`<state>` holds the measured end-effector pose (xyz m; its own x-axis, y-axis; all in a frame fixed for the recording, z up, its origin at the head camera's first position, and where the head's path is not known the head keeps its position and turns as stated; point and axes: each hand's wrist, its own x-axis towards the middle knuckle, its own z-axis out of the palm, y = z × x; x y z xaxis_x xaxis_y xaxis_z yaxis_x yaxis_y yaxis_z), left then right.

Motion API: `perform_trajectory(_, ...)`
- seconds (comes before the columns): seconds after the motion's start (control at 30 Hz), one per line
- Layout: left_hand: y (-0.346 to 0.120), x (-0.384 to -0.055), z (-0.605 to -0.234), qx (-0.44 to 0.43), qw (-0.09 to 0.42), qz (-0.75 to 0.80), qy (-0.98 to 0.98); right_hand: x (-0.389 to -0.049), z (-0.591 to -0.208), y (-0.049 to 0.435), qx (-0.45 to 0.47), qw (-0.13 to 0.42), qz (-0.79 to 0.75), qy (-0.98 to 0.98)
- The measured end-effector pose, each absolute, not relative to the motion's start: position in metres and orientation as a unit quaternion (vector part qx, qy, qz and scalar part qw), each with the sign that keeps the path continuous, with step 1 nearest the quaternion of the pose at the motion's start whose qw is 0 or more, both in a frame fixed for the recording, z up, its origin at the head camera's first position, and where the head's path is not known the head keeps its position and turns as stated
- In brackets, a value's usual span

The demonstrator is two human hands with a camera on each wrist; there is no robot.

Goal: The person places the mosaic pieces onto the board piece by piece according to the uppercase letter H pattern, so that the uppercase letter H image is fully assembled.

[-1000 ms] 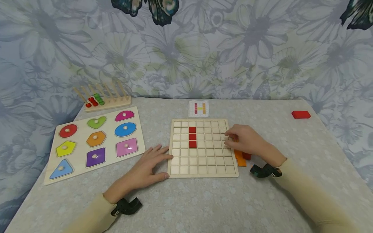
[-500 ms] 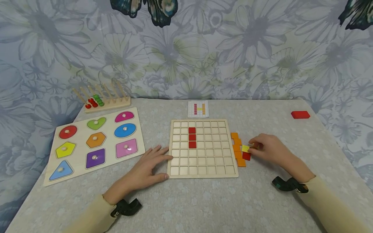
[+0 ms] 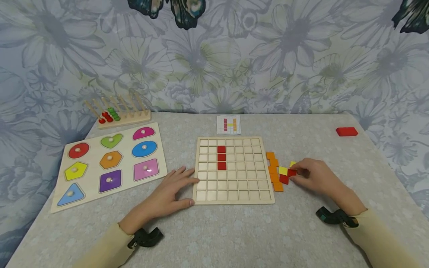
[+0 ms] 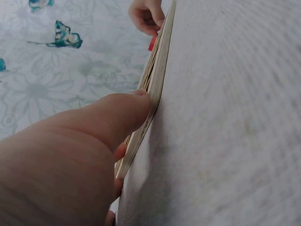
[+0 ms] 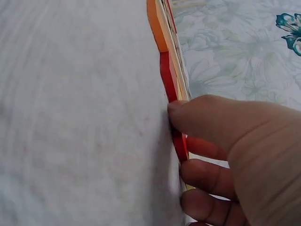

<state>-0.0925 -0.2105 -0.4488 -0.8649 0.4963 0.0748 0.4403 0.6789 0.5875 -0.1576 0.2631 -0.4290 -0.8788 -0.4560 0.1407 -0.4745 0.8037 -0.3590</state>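
A wooden grid board (image 3: 233, 185) lies at the middle of the table, with several red square tiles (image 3: 221, 157) in one column. My left hand (image 3: 174, 190) touches the board's left edge with spread, fairly straight fingers; its thumb (image 4: 129, 110) lies against the edge in the left wrist view. Right of the board, my right hand (image 3: 315, 176) pinches a red tile (image 3: 292, 172) between thumb and fingers, low at the table. Beside it lie another red tile (image 3: 283, 179), a yellow tile (image 3: 283, 171) and several orange tiles (image 3: 273, 170). One more yellow tile (image 3: 292, 163) is partly hidden by the fingers.
A small pattern card (image 3: 228, 124) lies behind the board. To the left are a shape puzzle board (image 3: 94, 169) with knobbed pieces and a peg stand (image 3: 125, 119) with red and green beads. A red block (image 3: 346, 131) sits at the far right.
My right hand has moved from the board's right edge out to the loose tiles, past the yellow tile, and now pinches a red one. The left hand has stayed in place.
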Motion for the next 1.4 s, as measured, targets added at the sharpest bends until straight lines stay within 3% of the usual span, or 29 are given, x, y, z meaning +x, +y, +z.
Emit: perform_trajectory(1.4, -0.2105, -0.0909, -0.4487, 0.246, 0.056, 0.309, 0.917, -0.1553, -0.4295, 0.2688, 0.250, 0.022, 0.192, -0.949)
